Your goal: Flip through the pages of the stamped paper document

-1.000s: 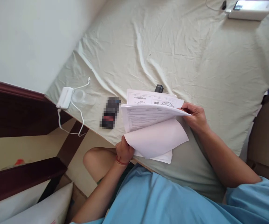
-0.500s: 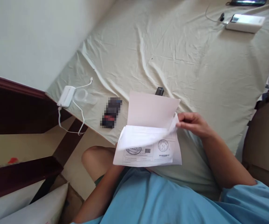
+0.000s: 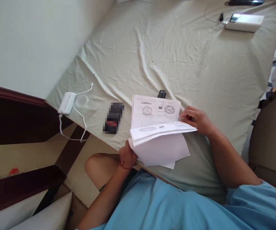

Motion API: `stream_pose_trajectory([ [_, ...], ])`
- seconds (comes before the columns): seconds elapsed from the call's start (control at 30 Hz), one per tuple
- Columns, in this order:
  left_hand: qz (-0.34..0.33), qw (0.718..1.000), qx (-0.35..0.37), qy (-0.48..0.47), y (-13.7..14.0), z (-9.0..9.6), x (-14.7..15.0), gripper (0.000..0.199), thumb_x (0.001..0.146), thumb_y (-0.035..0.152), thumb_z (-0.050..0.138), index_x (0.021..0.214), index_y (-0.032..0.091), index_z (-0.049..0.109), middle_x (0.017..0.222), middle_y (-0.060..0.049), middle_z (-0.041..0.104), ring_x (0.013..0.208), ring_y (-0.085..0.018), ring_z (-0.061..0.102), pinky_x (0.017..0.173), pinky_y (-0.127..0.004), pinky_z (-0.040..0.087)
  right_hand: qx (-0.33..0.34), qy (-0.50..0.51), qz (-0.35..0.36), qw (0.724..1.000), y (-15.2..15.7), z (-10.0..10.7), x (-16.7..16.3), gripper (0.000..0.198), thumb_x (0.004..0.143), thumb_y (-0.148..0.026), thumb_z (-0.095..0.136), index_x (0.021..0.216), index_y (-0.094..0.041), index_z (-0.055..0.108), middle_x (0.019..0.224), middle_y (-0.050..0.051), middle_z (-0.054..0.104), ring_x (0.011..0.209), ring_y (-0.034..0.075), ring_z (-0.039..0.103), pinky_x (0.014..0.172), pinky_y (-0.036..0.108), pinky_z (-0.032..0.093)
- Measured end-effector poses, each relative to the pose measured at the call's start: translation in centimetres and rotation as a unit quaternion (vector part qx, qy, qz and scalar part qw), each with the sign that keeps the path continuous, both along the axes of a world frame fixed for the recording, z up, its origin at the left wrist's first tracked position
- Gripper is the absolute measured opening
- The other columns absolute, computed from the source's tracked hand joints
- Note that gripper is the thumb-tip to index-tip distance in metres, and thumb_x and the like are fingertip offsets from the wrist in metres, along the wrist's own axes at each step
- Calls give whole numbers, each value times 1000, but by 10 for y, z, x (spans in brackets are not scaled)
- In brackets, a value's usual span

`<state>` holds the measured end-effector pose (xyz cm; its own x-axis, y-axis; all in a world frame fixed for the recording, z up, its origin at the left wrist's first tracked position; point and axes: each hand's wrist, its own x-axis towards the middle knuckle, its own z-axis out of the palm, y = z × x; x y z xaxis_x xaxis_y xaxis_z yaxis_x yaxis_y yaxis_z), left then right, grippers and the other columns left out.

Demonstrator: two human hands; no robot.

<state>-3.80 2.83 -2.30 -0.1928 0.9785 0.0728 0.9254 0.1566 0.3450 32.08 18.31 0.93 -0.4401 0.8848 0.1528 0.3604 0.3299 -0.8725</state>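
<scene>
A: Item one?

B: Stack of printed sheets [image 3: 160,134], stamped and barcoded, held above the near edge of the bed. The lower left corner is pinched in the left hand [image 3: 127,156], closed on the paper, apparently so that the bundle is kept together. Several upper sheets are lifted and bowed over; the stamped page beneath is thereby exposed.

A: And the other hand?

B: The right hand [image 3: 196,119] is placed at the right edge of the stack, fingers curled onto the sheet edges at the level where the lifted pages part from the flat one. A grip on the paper is judged; how many sheets are taken cannot be told.

A: Surroundings, working outward?

B: A small black object [image 3: 162,94] is partly covered by the top edge of the papers. A blurred dark item [image 3: 113,117] lies just left of the stack. Further left, a white charger block with cable [image 3: 67,103] is set at the bed corner, the cable hanging over the edge. All rest on a creased pale bedsheet [image 3: 188,57]. Well apart, at the far right, a white power bank [image 3: 244,22] is lying, cabled.
</scene>
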Motion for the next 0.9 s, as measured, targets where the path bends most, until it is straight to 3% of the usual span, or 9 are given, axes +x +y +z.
stream_pose_trajectory([
  [0.1,-29,999,11,10,0,4,1,17,79,36,49,86,22,54,57,-8,63,55,-31,67,53,-33,39,-18,6,125,992,3,4,17,30,94,-29,64,123,-29,74,134,9,64,104,22,67,76,32,53],
  [0.2,-37,999,22,23,1,5,2,17,80,34,48,90,21,54,56,-7,64,54,-31,68,52,-32,39,-50,39,166,984,3,8,18,34,93,-36,70,127,-32,73,142,7,62,106,22,67,74,31,53],
  [0.27,-47,998,39,26,1,4,2,15,81,33,47,89,21,53,55,-7,63,53,-30,68,52,-31,38,-49,87,126,987,2,7,13,28,90,-40,76,117,-30,76,131,7,68,96,20,67,68,30,51],
  [0.33,-58,996,57,25,1,3,2,13,82,31,47,89,21,53,55,-6,63,52,-30,68,51,-31,38,-36,133,42,990,0,3,5,21,87,-41,79,103,-27,78,111,6,71,84,18,64,61,29,46],
  [0.43,-63,995,74,30,1,1,3,12,83,29,47,90,21,54,54,-5,63,51,-29,67,50,-31,38,-6,146,-91,985,-4,-5,-7,18,89,-38,79,83,-22,73,78,0,61,64,13,50,56,28,35],
  [0.5,-59,995,77,36,1,1,3,12,83,29,47,89,21,54,53,-5,62,50,-28,66,50,-30,37,22,126,-143,981,-8,-8,-15,20,91,-34,76,78,-21,70,69,-2,52,61,11,43,57,29,31],
  [0.57,-59,994,81,38,1,1,3,11,84,28,47,89,21,54,53,-5,62,50,-28,66,50,-30,37,52,105,-166,979,-11,-7,-22,18,93,-30,73,79,-21,70,67,-3,50,61,11,42,58,29,32],
  [0.77,-67,993,84,39,2,2,3,11,85,27,46,90,21,54,56,-5,63,51,-28,67,50,-30,37,137,89,-196,967,-17,1,-30,13,96,-24,67,92,-21,78,81,1,64,64,12,53,58,27,39],
  [0.9,-50,995,69,45,1,1,3,9,84,29,46,88,22,51,55,-4,62,52,-28,67,51,-30,38,151,79,-209,963,-18,-3,-28,16,96,-24,66,107,-24,78,76,-1,61,61,11,51,60,27,42],
])
